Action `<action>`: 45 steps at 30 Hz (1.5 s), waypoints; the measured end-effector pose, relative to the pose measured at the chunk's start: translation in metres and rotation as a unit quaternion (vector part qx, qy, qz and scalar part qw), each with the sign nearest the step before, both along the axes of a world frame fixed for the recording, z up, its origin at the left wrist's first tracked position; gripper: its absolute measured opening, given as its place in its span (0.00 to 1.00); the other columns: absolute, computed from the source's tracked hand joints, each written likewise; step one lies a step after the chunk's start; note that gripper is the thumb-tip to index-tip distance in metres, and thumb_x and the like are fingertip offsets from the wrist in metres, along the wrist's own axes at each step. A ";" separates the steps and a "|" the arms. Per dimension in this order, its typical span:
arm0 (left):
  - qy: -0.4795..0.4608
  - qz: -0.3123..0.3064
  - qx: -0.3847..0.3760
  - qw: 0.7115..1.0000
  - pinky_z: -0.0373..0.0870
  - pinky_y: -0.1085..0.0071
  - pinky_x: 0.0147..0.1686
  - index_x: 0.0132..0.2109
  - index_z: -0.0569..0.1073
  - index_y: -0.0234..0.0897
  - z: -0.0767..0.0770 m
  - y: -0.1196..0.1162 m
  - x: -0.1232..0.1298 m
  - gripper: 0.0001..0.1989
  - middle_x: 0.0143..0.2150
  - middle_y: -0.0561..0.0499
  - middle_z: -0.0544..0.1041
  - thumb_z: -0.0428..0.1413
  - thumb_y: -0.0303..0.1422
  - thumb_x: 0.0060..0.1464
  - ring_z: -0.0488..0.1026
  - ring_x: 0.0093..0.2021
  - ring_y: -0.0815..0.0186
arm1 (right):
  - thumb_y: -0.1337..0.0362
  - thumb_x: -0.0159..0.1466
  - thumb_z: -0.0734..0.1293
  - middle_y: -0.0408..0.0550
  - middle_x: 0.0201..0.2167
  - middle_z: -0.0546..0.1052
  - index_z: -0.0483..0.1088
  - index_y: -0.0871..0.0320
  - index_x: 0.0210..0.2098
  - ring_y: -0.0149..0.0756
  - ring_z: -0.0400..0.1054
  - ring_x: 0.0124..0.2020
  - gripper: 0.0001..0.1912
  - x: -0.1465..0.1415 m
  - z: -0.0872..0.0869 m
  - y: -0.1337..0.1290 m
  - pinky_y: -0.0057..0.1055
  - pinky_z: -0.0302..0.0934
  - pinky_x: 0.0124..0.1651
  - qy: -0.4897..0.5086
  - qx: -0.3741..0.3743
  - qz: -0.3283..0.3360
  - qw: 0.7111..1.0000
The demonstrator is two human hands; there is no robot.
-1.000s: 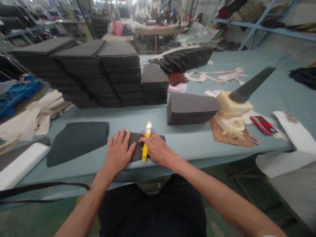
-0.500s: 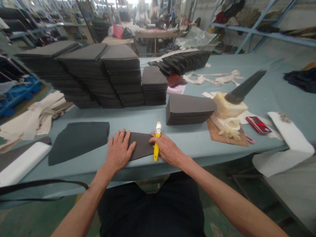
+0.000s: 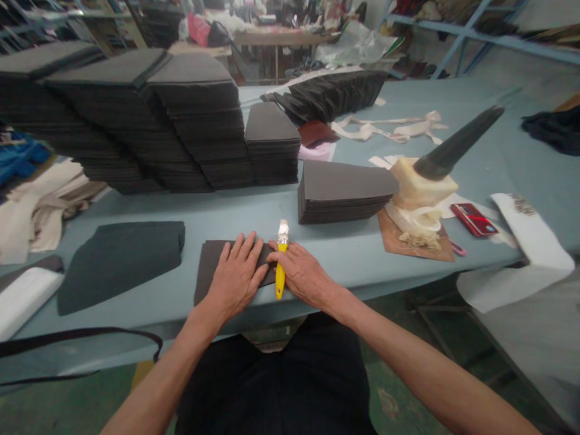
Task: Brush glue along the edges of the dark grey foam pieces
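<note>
My left hand [image 3: 239,270] lies flat, fingers spread, on a dark grey cut panel [image 3: 208,261] at the table's front edge. A paintbrush [image 3: 281,266] with a yellow handle and pale, glue-smeared bristles is gripped in my right hand [image 3: 302,270], bristles pointing away from me. The right fingers also meet the panel's right end; whether they pinch it is hidden. Left of my hands rests a dark green-grey piece [image 3: 122,257]. Beyond my right hand stands a neat stack of dark panels [image 3: 347,193].
Tall stacks of dark panels [image 3: 194,121] fill the back left. To the right, a cream block [image 3: 421,184] holding a dark cone sits behind whitish paste on a brown board [image 3: 394,241]. Near it lies a red device [image 3: 473,219]. A white strip [image 3: 530,235] hangs off the right edge.
My left hand has slid right along the panel, closer to my right hand, uncovering the panel's left end. The brush remains in my right hand. The camera view has shifted slightly.
</note>
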State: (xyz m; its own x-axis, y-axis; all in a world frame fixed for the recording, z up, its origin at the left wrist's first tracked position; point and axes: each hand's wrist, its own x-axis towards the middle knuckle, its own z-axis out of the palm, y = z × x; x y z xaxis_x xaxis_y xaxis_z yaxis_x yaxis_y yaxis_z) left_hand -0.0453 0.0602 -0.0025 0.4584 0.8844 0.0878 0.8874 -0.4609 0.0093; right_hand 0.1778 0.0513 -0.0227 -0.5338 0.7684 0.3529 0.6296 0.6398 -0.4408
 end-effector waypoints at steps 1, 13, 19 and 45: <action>0.000 -0.016 -0.006 1.000 0.57 0.44 0.76 0.76 0.64 0.39 0.000 0.001 0.004 0.31 0.79 0.41 0.63 0.43 0.44 0.73 0.57 0.80 0.47 | 0.73 0.73 0.62 0.69 0.70 0.71 0.71 0.59 0.57 0.50 0.71 0.67 0.15 0.000 0.000 0.000 0.54 0.65 0.69 0.000 -0.001 0.001 1.000; -0.033 0.065 -0.013 0.997 0.56 0.37 0.74 0.76 0.61 0.25 0.002 -0.003 -0.053 0.40 0.79 0.29 0.58 0.38 0.52 0.72 0.55 0.79 0.35 | 0.72 0.75 0.60 0.67 0.72 0.70 0.70 0.59 0.58 0.49 0.68 0.71 0.15 0.004 0.007 -0.002 0.55 0.64 0.71 0.010 -0.023 0.006 1.000; -0.045 0.101 -0.036 0.993 0.53 0.36 0.75 0.77 0.59 0.26 0.002 -0.004 -0.057 0.40 0.81 0.31 0.55 0.38 0.51 0.72 0.52 0.80 0.35 | 0.73 0.74 0.60 0.66 0.71 0.71 0.70 0.59 0.58 0.49 0.67 0.72 0.15 0.006 0.004 -0.001 0.53 0.63 0.72 -0.012 -0.015 0.004 1.000; -0.395 0.457 -0.077 0.793 0.84 0.52 0.51 0.51 0.78 0.40 0.006 -0.163 -0.053 0.36 0.49 0.42 0.85 0.57 0.66 0.54 0.84 0.45 0.51 | 0.66 0.74 0.67 0.61 0.65 0.78 0.71 0.55 0.52 0.52 0.73 0.62 0.08 -0.032 0.013 0.009 0.53 0.66 0.65 0.035 -0.018 0.029 0.999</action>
